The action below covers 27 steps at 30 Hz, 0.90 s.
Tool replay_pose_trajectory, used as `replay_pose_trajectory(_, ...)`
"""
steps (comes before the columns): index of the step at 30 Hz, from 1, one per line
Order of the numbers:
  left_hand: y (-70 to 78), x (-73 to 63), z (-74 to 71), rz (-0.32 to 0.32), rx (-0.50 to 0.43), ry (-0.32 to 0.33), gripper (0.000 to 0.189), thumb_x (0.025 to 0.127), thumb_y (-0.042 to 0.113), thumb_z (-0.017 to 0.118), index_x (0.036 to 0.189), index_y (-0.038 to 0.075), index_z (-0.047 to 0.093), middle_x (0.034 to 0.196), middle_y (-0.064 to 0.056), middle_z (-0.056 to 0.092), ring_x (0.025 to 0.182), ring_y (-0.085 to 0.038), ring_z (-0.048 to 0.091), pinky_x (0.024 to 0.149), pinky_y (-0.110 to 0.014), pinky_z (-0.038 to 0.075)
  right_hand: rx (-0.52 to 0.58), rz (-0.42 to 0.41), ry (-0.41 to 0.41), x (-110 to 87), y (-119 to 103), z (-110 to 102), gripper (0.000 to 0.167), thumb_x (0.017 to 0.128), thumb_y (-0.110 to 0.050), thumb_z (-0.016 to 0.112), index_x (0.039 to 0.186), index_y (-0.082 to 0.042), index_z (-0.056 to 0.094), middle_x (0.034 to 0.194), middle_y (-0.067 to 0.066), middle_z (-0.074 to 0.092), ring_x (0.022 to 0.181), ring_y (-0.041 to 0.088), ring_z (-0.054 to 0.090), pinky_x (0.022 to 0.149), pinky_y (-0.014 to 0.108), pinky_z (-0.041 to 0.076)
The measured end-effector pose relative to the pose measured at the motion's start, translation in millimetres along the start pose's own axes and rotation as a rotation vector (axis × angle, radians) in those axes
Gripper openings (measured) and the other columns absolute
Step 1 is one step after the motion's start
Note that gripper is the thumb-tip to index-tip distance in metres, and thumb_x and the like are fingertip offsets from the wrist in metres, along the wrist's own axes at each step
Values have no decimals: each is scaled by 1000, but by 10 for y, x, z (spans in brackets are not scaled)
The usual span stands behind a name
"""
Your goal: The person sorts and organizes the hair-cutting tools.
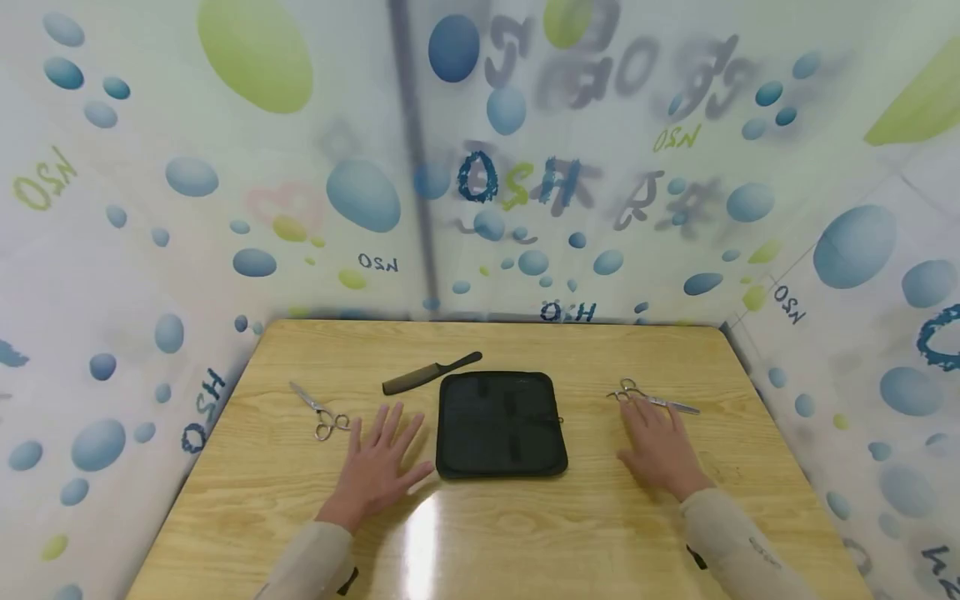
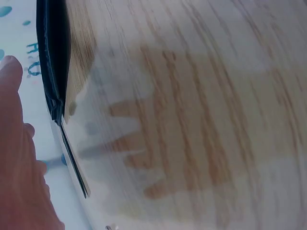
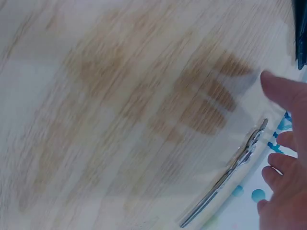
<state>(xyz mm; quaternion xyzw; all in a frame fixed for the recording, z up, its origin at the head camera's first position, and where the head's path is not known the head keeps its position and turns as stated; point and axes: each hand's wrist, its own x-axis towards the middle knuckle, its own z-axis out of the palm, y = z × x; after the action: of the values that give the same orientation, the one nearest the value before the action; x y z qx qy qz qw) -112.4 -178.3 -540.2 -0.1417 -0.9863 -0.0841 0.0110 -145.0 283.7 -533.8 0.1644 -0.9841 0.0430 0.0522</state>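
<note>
My left hand is spread over the table left of a black zippered case, holding nothing. Its shadow falls on the wood in the left wrist view. Beyond its fingertips lies a black comb with a handle; to its left is a pair of silver scissors. On the right, my right hand reaches toward toothed thinning scissors, its fingertips overlapping them in the head view. From the right wrist, those scissors lie flat on the wood and the extended fingers hold nothing.
The light wooden table meets a patterned back wall and has patterned walls on both sides. A small zipper pull sticks out at the case's right edge. Glare shows on the wood near the front.
</note>
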Motion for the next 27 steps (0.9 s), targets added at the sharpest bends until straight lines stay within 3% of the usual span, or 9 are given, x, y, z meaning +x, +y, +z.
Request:
replay_pose_trajectory(5, 39, 12, 11, 11, -25, -1, 79, 89, 71, 46, 155, 29, 28, 164, -9, 19, 151, -34, 15, 117, -66, 5, -71, 24, 39, 48, 95, -14, 63, 81, -24, 75, 134, -1, 51, 138, 23, 53, 124, 42, 53, 108, 61, 34)
replay_pose_trajectory(12, 119, 44, -3, 25, -46, -9, 79, 90, 70, 45, 155, 28, 27, 163, -10, 19, 151, -34, 15, 118, -65, 5, -94, 97, 26, 121, 199, -72, 47, 86, -12, 64, 130, 4, 55, 132, 27, 56, 119, 45, 54, 105, 61, 36)
replay_pose_trajectory(23, 214, 72, 48, 62, -60, 13, 77, 91, 69, 43, 154, 27, 29, 162, -11, 24, 150, -35, 19, 117, -65, 8, -129, 119, 82, 259, 285, -18, 36, 87, -8, 62, 121, 4, 61, 117, 24, 65, 110, 43, 59, 99, 58, 40)
replay_pose_trajectory(27, 242, 83, 74, 62, -77, 1, 77, 92, 69, 42, 155, 28, 28, 162, -12, 22, 151, -35, 17, 117, -65, 7, -137, 141, 68, 320, 306, 13, 32, 89, -9, 60, 118, 4, 62, 114, 23, 66, 108, 42, 59, 99, 57, 39)
